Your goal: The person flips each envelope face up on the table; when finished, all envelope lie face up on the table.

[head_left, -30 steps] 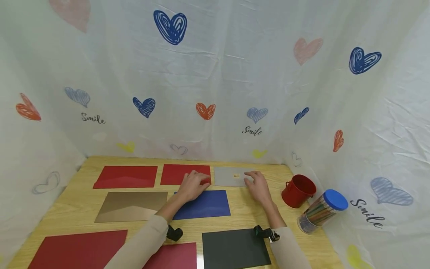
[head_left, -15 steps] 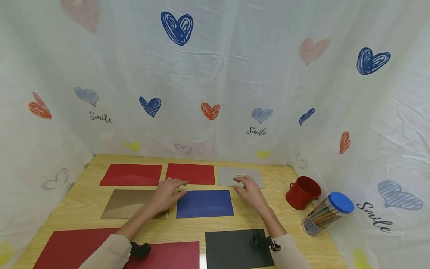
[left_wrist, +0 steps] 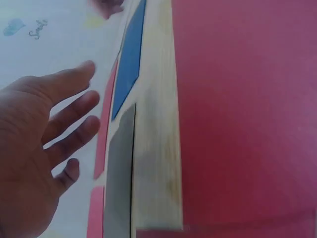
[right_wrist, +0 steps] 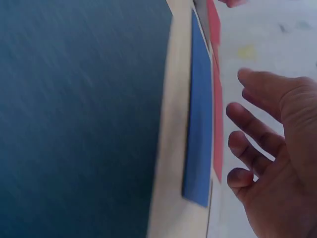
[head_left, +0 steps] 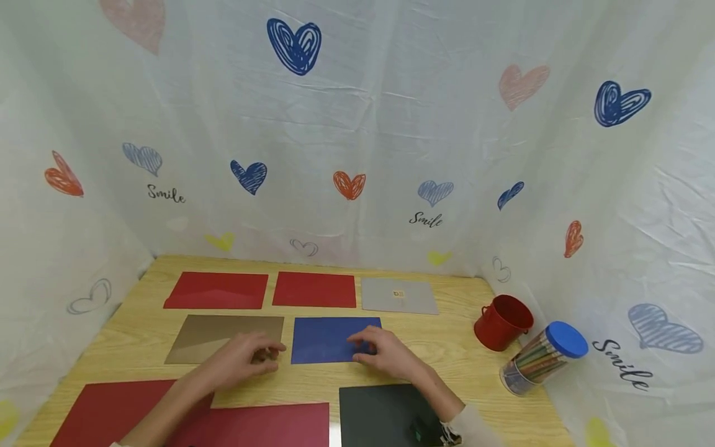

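My left hand (head_left: 246,360) hovers over the front right part of the tan sheet (head_left: 212,335), its fingers loosely bent with nothing between them. In the left wrist view its palm and spread fingers (left_wrist: 81,106) show bare. Over the right part of the blue sheet (head_left: 321,341) is my right hand (head_left: 388,352), fingers relaxed and likewise holding nothing. Behind lie two red sheets (head_left: 223,290) and a grey sheet (head_left: 402,298) with a small gold mark (head_left: 398,294). A dark green sheet (head_left: 380,416) lies in front, below the right forearm.
Two darker red sheets (head_left: 274,425) lie at the front left, partly behind the left forearm. On the right stand a small red bucket (head_left: 497,329) and a clear jar (head_left: 536,360) of coloured sticks with a blue lid. A white heart-printed curtain surrounds the wooden table (head_left: 447,366).
Both hands have drawn back toward me. The left went from the red sheet to the tan one, the right from the grey sheet to the blue one. The sheets lie as before.
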`<state>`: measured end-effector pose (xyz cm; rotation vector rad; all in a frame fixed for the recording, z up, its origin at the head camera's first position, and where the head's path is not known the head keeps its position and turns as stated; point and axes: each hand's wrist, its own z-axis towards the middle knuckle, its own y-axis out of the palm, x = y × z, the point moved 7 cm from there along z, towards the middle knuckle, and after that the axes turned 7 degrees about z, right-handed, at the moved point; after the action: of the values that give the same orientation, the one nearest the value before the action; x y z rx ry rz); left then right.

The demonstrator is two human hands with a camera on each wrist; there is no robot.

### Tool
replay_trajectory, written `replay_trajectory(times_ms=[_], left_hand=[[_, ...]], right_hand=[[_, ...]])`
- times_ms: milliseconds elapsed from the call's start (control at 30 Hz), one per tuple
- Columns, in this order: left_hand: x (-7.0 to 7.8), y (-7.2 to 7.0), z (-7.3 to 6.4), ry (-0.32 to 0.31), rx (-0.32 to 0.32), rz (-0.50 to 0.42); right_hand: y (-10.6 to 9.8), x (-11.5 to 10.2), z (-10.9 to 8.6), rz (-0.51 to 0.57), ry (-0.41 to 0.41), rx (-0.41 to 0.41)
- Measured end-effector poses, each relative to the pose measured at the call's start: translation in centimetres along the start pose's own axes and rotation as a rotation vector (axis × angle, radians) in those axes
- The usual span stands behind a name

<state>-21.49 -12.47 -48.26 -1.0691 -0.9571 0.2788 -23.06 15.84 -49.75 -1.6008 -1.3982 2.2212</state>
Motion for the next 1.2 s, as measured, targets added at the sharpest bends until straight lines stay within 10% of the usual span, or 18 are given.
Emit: replay_trajectory(times_ms=[400, 700, 1200], left_hand=[[-0.4, 0.0, -4.6, 0.070, -0.095, 0.092], [-1.2, 1.3, -6.0, -0.046, -0.248, 0.075], [-0.9, 1.8, -6.2, -0.053, -0.215, 0.050]], right_hand=[[6.2, -4.3, -0.4, -0.134, -0.135, -0.293], [8.1, -5.1, -0.1, -0.349, -0.222, -0.279], [8.1, -4.7, 0.1, -0.302, -0.138, -0.300]])
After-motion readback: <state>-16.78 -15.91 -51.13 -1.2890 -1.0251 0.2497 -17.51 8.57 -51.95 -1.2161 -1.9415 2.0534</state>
